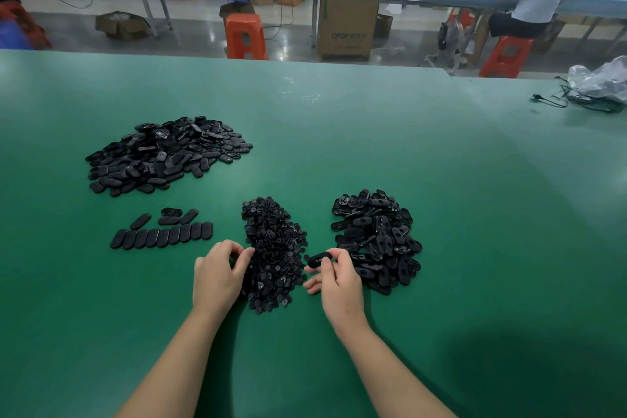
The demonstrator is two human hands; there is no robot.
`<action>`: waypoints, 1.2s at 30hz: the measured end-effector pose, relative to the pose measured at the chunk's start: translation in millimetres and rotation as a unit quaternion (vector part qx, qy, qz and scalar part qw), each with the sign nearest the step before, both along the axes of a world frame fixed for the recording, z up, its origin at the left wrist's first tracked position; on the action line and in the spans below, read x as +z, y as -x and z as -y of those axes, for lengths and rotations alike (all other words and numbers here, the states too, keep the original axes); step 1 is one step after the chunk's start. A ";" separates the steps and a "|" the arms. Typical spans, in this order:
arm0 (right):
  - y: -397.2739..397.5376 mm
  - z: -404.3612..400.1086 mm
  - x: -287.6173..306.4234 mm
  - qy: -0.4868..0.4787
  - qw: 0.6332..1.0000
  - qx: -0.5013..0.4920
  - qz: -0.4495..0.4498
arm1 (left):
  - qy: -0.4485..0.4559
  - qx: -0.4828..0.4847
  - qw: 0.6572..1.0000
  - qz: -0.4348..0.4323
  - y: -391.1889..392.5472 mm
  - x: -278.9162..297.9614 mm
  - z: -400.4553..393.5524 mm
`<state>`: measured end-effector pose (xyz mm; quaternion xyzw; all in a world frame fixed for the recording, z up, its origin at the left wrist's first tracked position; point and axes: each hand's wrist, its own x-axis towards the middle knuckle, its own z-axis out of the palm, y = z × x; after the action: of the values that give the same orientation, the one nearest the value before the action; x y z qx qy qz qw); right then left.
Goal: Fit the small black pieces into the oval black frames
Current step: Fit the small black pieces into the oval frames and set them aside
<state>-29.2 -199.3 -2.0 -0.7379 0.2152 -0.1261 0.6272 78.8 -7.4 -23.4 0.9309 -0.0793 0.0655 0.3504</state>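
A cardboard carton point(347, 27) at 12 o'clock reads "OTOP". The right hand point(334, 276) pinches an oval black frame point(318, 260). The left hand point(217, 270), fingers curled, picks at the pile of small black pieces point(274, 248).

In front of you a loose heap of small black pieces point(273, 251) lies on the green surface point(373, 146). Just right of it sits a pile of oval black frames point(376, 241), and one oval frame point(319, 260) is raised, pinched lengthwise. Far left lies a bigger mound of ovals point(166, 154), with a neat overlapping row point(162, 237) below it.
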 end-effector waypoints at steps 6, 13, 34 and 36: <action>2.2 2.8 1.8 0.007 1.000 -0.011 -0.010 | 0.130 0.055 0.990 -0.022 6.8 14.5 -0.6; 2.4 2.6 2.6 -0.018 1.000 -0.015 0.021 | 0.292 0.013 0.954 -0.067 12.6 42.3 33.9; -0.3 4.0 -5.6 0.007 0.999 -0.039 0.025 | 0.421 0.004 0.853 -0.309 32.9 42.8 90.5; -0.5 4.7 -7.8 0.046 0.998 -0.038 0.012 | 0.405 -0.011 0.865 -0.298 34.8 42.6 94.5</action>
<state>-28.7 -203.9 -9.7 -0.7560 0.2289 -0.1685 0.5897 43.9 -101.9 19.2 0.6817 0.0520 -0.1925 0.7040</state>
